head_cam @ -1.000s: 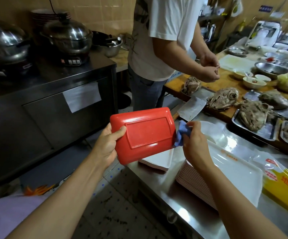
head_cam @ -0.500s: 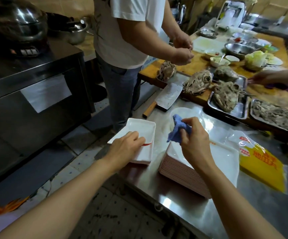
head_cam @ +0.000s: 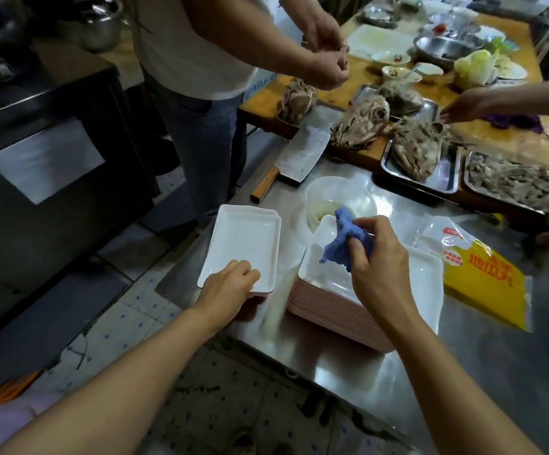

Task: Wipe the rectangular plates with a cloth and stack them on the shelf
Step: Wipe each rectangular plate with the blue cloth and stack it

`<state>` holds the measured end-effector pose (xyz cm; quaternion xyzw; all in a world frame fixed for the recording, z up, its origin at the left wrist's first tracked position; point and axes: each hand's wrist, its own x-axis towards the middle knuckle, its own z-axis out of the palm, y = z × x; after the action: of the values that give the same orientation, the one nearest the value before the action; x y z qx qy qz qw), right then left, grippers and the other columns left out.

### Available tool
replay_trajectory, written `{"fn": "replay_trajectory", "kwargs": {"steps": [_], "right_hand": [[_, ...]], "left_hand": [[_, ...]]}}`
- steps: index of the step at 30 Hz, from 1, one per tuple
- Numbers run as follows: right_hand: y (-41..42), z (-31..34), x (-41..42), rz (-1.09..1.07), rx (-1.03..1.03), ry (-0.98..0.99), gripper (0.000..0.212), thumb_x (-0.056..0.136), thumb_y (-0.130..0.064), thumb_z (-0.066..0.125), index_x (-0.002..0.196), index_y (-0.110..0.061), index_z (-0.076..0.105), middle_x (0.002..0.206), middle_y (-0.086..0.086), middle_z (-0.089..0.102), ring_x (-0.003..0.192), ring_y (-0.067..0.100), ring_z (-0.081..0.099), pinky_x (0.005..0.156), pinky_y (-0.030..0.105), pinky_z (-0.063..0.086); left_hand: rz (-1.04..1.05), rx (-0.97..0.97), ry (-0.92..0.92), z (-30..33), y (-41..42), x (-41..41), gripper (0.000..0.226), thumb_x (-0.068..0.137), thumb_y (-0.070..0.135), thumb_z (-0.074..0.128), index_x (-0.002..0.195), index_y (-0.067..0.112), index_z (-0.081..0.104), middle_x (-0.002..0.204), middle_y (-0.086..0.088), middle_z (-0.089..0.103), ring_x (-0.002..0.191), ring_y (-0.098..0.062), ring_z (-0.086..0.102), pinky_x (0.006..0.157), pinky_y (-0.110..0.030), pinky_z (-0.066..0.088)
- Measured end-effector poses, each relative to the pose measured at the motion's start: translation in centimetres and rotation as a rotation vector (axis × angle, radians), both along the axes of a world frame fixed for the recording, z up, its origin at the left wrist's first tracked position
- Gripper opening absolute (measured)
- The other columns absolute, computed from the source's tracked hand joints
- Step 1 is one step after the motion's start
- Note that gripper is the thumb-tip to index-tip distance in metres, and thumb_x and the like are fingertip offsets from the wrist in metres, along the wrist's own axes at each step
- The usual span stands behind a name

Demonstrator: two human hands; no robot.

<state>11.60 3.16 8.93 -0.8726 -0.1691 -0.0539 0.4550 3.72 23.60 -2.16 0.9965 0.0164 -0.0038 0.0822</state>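
A short stack of rectangular plates (head_cam: pixel 243 238), white inside and red underneath, lies at the left edge of the steel table (head_cam: pixel 463 356). My left hand (head_cam: pixel 227 287) rests on the near corner of the top plate, fingers curled over its rim. To the right stands a tall stack of the same plates (head_cam: pixel 424 277). My right hand (head_cam: pixel 378 264) hovers over that stack and grips a crumpled blue cloth (head_cam: pixel 345 238).
A cleaver (head_cam: pixel 296 159) lies beyond the plates, beside a clear plastic bowl (head_cam: pixel 338 195). A yellow packet (head_cam: pixel 483 277) lies to the right. Metal trays of cooked meat (head_cam: pixel 420 159) sit further back. A person in a white shirt (head_cam: pixel 194 44) stands at the table's far left; other hands reach in from the right.
The red-bottomed plate I held up by its edge now lies face up on the short stack. My right hand with the cloth has moved over the tall stack.
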Motion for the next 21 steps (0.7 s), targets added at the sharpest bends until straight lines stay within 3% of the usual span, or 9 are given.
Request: {"fn": "replay_trajectory", "kwargs": {"steps": [4, 9, 13, 17, 21], "right_hand": [[-0.7, -0.4, 0.0, -0.033, -0.009, 0.023, 0.016, 0.093, -0.009, 0.052, 0.1, -0.022, 0.048, 0.099, 0.0, 0.056, 0.091, 0.021, 0.057, 0.08, 0.044, 0.051], [-1.5, -0.6, 0.1, -0.068, -0.039, 0.012, 0.013, 0.094, -0.009, 0.052, 0.102, -0.02, 0.049, 0.097, -0.002, 0.054, 0.088, 0.018, 0.056, 0.079, 0.038, 0.051], [-1.9, -0.6, 0.1, -0.062, -0.041, 0.02, 0.012, 0.094, -0.01, 0.051, 0.101, -0.02, 0.049, 0.099, 0.0, 0.056, 0.089, 0.018, 0.056, 0.079, 0.036, 0.05], [-2.2, -0.4, 0.0, -0.039, -0.045, 0.014, 0.012, 0.094, -0.008, 0.051, 0.103, -0.015, 0.054, 0.1, -0.001, 0.055, 0.091, 0.014, 0.053, 0.08, 0.028, 0.045], [-2.4, -1.1, -0.6, 0.003, -0.083, -0.005, 0.012, 0.093, -0.008, 0.052, 0.104, -0.012, 0.056, 0.102, 0.001, 0.054, 0.092, 0.011, 0.048, 0.077, 0.014, 0.034]], "left_hand": [[0.029, -0.007, 0.036, -1.4, 0.5, 0.4, 0.015, 0.088, 0.021, 0.058, 0.095, 0.012, 0.05, 0.104, -0.002, 0.05, 0.097, -0.021, 0.045, 0.057, -0.03, 0.03], [0.028, -0.029, 0.064, -2.0, 1.1, 1.0, 0.024, 0.088, 0.032, 0.062, 0.093, 0.012, 0.05, 0.105, -0.001, 0.05, 0.097, -0.019, 0.047, 0.064, -0.033, 0.044], [0.087, -0.034, 0.174, -0.8, 0.8, 1.9, 0.033, 0.09, 0.045, 0.056, 0.089, 0.013, 0.051, 0.1, 0.002, 0.05, 0.097, -0.018, 0.049, 0.066, -0.031, 0.041], [0.26, -0.353, 0.053, 2.2, -1.3, 3.5, 0.032, 0.096, 0.037, 0.044, 0.114, 0.015, 0.061, 0.119, 0.001, 0.058, 0.108, -0.02, 0.053, 0.084, -0.036, 0.045], [0.292, -0.692, 0.019, 5.0, -3.9, 4.6, 0.034, 0.096, 0.033, 0.044, 0.126, 0.022, 0.057, 0.125, 0.002, 0.059, 0.107, -0.014, 0.054, 0.088, -0.027, 0.041]]}}
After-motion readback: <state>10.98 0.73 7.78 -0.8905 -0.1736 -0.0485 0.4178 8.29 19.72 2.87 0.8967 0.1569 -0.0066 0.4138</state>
